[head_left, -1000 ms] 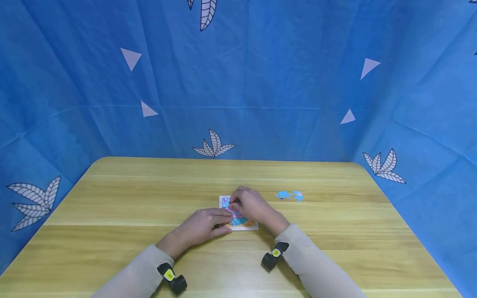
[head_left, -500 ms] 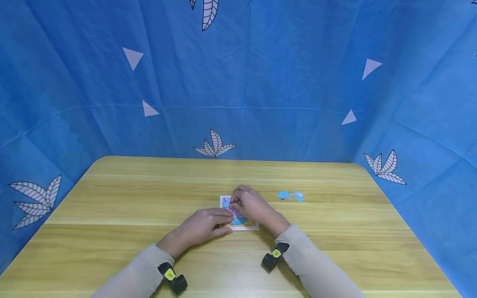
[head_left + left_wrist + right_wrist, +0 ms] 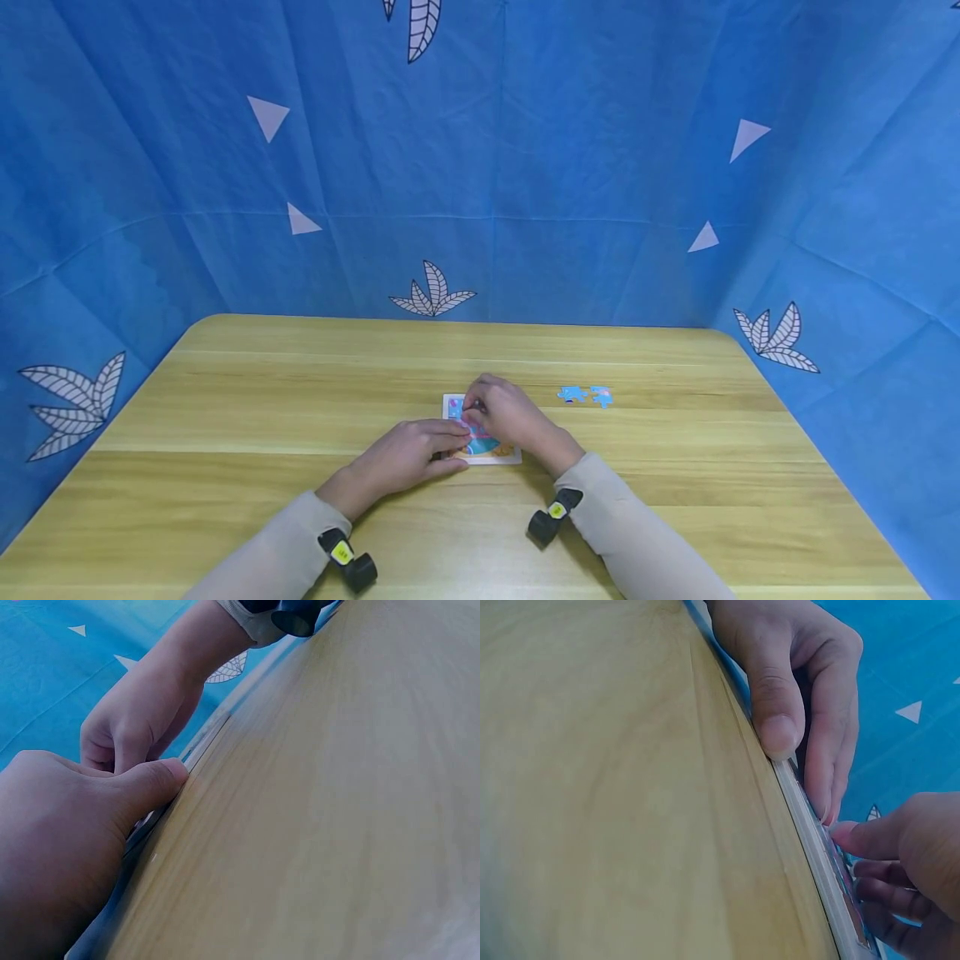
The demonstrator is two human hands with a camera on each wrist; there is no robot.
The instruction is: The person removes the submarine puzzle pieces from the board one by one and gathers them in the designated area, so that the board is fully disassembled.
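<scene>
A small jigsaw puzzle (image 3: 483,447) in a white-edged tray lies on the table, showing pink, blue and orange artwork. My left hand (image 3: 408,456) rests on its left side, fingers extended over the picture, thumb at the near edge. Over the upper middle, my right hand (image 3: 506,412) has curled fingers, its thumb and fingertips pinching what seems to be a puzzle piece, mostly hidden by the fingers. In the right wrist view, the right thumb (image 3: 847,834) touches the puzzle surface beside the left fingertips. Two loose blue puzzle pieces (image 3: 572,393) lie right of the tray.
The wooden table (image 3: 300,392) extends around the puzzle on every side. A blue cloth (image 3: 600,167) with white leaves and triangles hangs behind and beside it. Each wrist carries a black camera (image 3: 545,527).
Both hands stay at the puzzle with barely any movement. The whole head view shifts very slightly; the loose pieces stay where they were.
</scene>
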